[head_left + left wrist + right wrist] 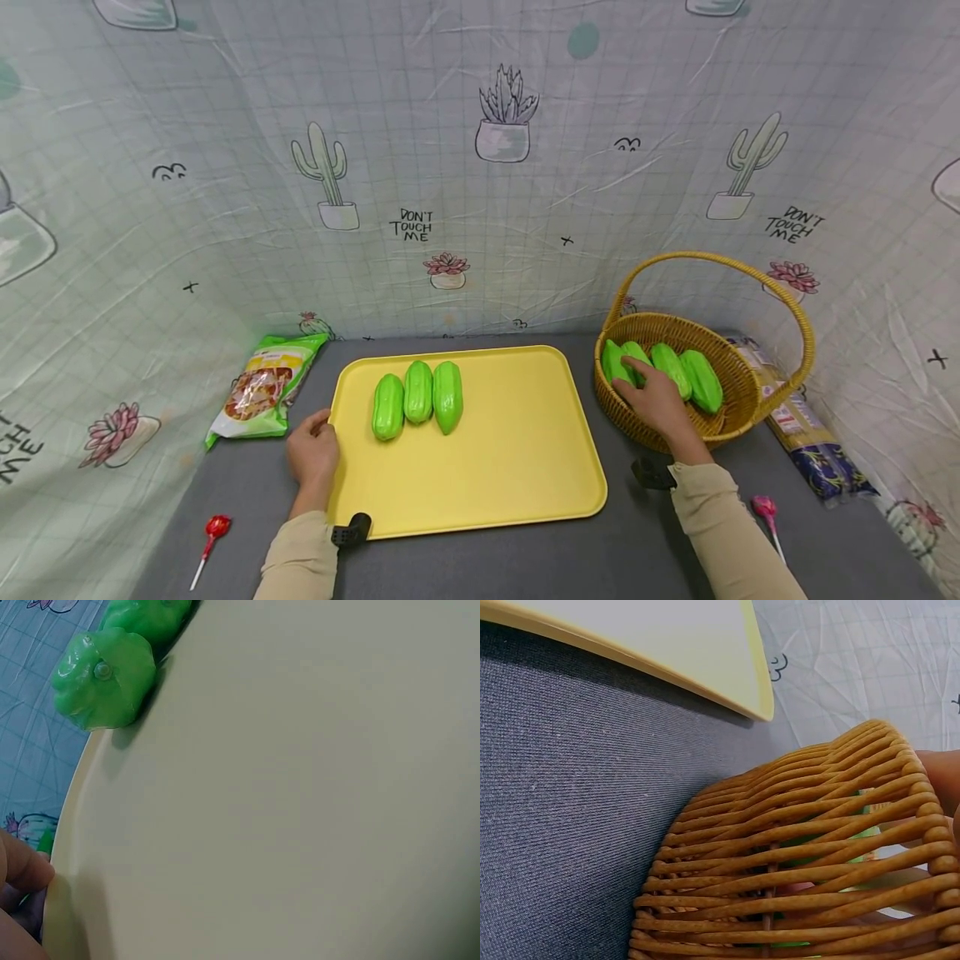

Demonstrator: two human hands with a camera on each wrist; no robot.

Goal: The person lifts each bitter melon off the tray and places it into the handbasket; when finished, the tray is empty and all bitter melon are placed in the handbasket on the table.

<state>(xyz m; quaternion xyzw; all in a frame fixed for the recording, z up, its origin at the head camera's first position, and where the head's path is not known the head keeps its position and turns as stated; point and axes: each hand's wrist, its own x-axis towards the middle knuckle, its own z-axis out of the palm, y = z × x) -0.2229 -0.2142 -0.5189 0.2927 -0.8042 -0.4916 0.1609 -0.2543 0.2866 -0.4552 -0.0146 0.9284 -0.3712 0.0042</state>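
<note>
At the left rim of the yellow tray [517, 433], my left hand [313, 450] holds the edge with bent fingers; a fingertip [34, 871] meets the rim in the left wrist view. Three ridged green fruits [418, 392] lie side by side on the tray's upper left part. My right hand [656, 404] reaches into the wicker basket [738, 379], its thumb and fingers around a ridged green fruit at the basket's left side. More such fruits [702, 382] lie beside it. Through the wicker wall [817, 832], the right wrist view shows green and parts of the fingers.
A snack bag [262, 387] lies left of the tray, with a red lollipop [217, 527] nearer the front. Right of the basket are a long pasta packet [806, 433] and a pink lollipop [765, 506]. The basket's tall handle [705, 257] arches over it. Patterned cloth hangs behind.
</note>
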